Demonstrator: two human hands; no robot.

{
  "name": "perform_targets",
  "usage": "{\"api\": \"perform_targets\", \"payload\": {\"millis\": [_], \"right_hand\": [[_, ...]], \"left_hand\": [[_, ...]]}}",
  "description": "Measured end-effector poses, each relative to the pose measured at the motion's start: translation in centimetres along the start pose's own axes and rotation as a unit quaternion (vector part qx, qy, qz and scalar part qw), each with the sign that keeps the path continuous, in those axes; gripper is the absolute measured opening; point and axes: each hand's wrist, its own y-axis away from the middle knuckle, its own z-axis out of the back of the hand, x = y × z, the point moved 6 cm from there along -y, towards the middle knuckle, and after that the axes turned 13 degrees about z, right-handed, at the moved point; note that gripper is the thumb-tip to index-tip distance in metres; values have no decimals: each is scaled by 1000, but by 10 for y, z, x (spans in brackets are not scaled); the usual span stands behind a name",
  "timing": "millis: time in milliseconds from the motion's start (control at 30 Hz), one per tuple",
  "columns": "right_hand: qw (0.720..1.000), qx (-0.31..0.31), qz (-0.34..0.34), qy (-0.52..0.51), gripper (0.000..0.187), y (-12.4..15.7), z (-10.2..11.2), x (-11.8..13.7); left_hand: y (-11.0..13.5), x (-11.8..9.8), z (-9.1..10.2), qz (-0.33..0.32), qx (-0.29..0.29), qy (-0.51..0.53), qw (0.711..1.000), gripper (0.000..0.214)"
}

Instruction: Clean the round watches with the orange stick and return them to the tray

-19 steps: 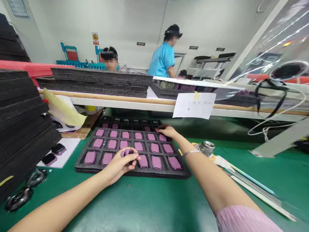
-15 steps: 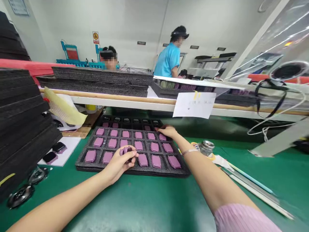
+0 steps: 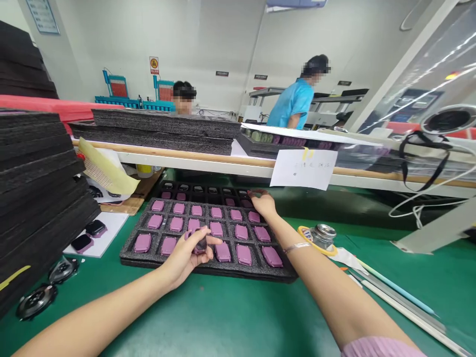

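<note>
A black foam tray lies on the green bench, its pockets filled with several purple watch cases. My left hand is at the tray's front row, its fingers pinched around one purple watch case held just above its pocket. My right hand reaches to the tray's far right corner, fingers curled down onto the cases there; what it grips, if anything, is hidden. A second black tray with mostly empty pockets lies behind the first, under the shelf.
Tall stacks of black foam stand at the left. A white card with two dark watch cases lies beside them. A small metal jar and long rods lie at the right. A shelf with a paper label overhangs. Two people work behind.
The view has tilted slightly. My left hand turned the purple case in its fingers and my right hand stayed at the far corner. The person in blue walked to the right.
</note>
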Motion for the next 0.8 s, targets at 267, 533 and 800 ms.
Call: {"api": "perform_targets", "payload": {"millis": [267, 533, 800], "right_hand": [[902, 114, 311, -277, 42, 135, 33, 141], [877, 50, 411, -243, 17, 171, 52, 159], [880, 17, 390, -272, 10, 168, 56, 160]], "left_hand": [[18, 1, -22, 34, 71, 12, 997, 60], [29, 11, -38, 98, 145, 107, 979, 56], [28, 10, -40, 97, 169, 90, 977, 55]]}}
